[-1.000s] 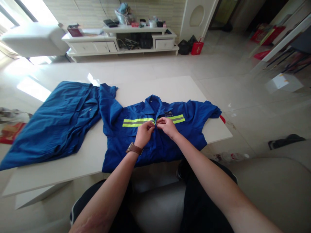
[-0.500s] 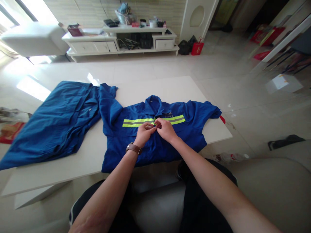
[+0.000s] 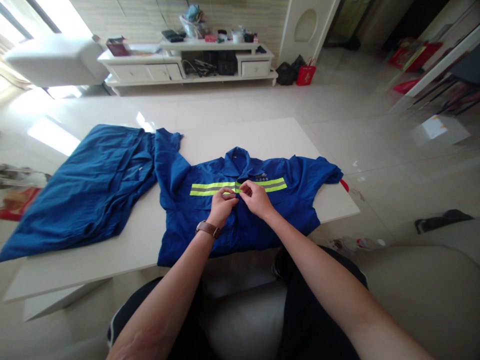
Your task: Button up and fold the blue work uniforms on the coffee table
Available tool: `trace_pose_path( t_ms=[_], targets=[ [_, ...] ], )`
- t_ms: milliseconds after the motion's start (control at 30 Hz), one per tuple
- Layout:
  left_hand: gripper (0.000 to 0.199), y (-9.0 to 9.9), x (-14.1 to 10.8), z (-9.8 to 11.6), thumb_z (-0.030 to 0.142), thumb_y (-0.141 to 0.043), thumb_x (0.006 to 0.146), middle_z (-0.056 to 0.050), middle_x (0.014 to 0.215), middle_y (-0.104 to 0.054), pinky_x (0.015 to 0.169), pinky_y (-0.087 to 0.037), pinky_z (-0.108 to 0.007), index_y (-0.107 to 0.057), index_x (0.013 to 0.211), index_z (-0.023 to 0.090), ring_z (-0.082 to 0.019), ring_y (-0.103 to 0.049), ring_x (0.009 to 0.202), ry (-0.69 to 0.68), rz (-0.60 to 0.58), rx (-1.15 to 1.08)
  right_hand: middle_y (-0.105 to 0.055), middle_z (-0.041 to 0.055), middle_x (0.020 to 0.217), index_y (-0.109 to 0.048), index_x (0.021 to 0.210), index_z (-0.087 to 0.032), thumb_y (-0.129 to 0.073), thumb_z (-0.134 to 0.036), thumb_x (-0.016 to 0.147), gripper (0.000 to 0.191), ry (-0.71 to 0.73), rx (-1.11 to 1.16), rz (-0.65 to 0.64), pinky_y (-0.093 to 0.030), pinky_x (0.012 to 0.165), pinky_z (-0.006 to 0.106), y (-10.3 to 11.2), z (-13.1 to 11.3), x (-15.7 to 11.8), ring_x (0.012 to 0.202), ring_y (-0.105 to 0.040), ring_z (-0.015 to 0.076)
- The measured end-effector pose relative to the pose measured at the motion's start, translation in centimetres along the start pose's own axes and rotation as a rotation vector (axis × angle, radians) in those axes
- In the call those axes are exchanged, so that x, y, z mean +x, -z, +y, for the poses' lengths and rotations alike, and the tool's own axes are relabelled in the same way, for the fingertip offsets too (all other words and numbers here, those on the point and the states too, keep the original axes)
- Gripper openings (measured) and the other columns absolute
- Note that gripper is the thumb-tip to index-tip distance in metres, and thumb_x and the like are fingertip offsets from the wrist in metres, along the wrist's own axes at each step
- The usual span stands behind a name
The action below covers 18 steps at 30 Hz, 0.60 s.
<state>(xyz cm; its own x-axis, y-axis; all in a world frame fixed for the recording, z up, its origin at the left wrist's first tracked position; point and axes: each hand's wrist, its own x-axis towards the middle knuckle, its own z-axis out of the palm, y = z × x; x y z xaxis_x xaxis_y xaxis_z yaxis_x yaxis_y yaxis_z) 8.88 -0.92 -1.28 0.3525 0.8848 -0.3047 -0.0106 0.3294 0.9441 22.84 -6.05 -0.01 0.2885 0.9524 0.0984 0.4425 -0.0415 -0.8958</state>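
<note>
A blue work jacket [image 3: 202, 220] with a yellow and grey reflective stripe across the chest lies face up on the white table [image 3: 112, 257], collar away from me. Both hands meet at its front opening, at stripe height. My left hand [image 3: 222, 206], with a brown-strapped watch on the wrist, pinches the placket edge. Just right of it, my right hand [image 3: 255, 197] is closed on the other front edge of the jacket, fingertips bent inward. Any button or fastener between the fingertips is too small to make out.
Folded blue trousers [image 3: 86, 195] lie at the table's left, touching the jacket's sleeve. Beyond the table stands a low white TV cabinet [image 3: 146, 72] with items on it. A red bag [image 3: 305, 75] sits on the floor beside it. My knees are under the near edge.
My fingertips have drawn slightly apart at the jacket's front, and the edge between them is lifted a little. The jacket and trousers stay in place.
</note>
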Motion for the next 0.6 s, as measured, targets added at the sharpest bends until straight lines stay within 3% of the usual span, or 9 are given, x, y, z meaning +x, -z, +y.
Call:
trace_pose_path(
  t_ms=[233,367,433,500,600],
  targets=[
    [0.037,-0.2,-0.1,0.1,0.016,-0.073,0.055,0.003,0.069,-0.065,0.057,-0.04,-0.021,-0.056,0.087,0.018,-0.009,-0.052,0.056,-0.017,0.007,0.044,-0.061,-0.0035,0.074,-0.057,0.088,-0.022,-0.066,-0.017,0.079,0.013,-0.231,0.136,0.034,-0.05,0.068,0.027,-0.6,1.6,0.9,0.07,-0.061,0.0154],
    [0.023,0.0,-0.3,0.4,0.013,-0.064,0.066,0.0,0.081,-0.068,0.063,-0.045,-0.025,-0.058,0.088,0.019,-0.011,-0.054,0.06,-0.14,0.028,0.395,-0.064,-0.0017,0.078,-0.06,0.093,-0.022,-0.058,-0.013,0.083,0.014,-0.177,-0.122,0.012,-0.051,0.074,0.029,0.0,1.8,0.6,0.074,-0.063,0.0168],
    [0.021,0.2,-0.7,0.9,0.013,-0.06,0.073,-0.005,0.096,-0.071,0.076,-0.051,-0.03,-0.064,0.093,0.019,-0.015,-0.062,0.075,-0.276,0.056,0.694,-0.067,0.0019,0.091,-0.063,0.096,-0.022,-0.057,-0.011,0.083,0.018,-0.096,-0.316,-0.03,-0.051,0.08,0.031,0.5,1.4,0.3,0.084,-0.064,0.0181],
    [0.029,0.5,-1.1,1.1,0.016,-0.056,0.081,-0.01,0.115,-0.07,0.092,-0.051,-0.036,-0.068,0.107,0.019,-0.023,-0.064,0.102,-0.339,0.062,0.977,-0.068,0.0061,0.107,-0.066,0.101,-0.022,-0.057,-0.013,0.085,0.02,-0.044,-0.474,-0.073,-0.051,0.088,0.033,1.0,0.9,0.0,0.097,-0.064,0.0206],
    [0.044,1.1,-1.6,0.8,0.026,-0.054,0.089,-0.015,0.141,-0.061,0.106,-0.047,-0.047,-0.065,0.131,0.02,-0.034,-0.052,0.133,-0.197,-0.068,1.282,-0.066,0.0105,0.126,-0.068,0.116,-0.02,-0.056,-0.018,0.09,0.029,-0.016,-0.618,-0.156,-0.049,0.102,0.037,1.4,0.7,-0.3,0.119,-0.059,0.0249]
  ],
)
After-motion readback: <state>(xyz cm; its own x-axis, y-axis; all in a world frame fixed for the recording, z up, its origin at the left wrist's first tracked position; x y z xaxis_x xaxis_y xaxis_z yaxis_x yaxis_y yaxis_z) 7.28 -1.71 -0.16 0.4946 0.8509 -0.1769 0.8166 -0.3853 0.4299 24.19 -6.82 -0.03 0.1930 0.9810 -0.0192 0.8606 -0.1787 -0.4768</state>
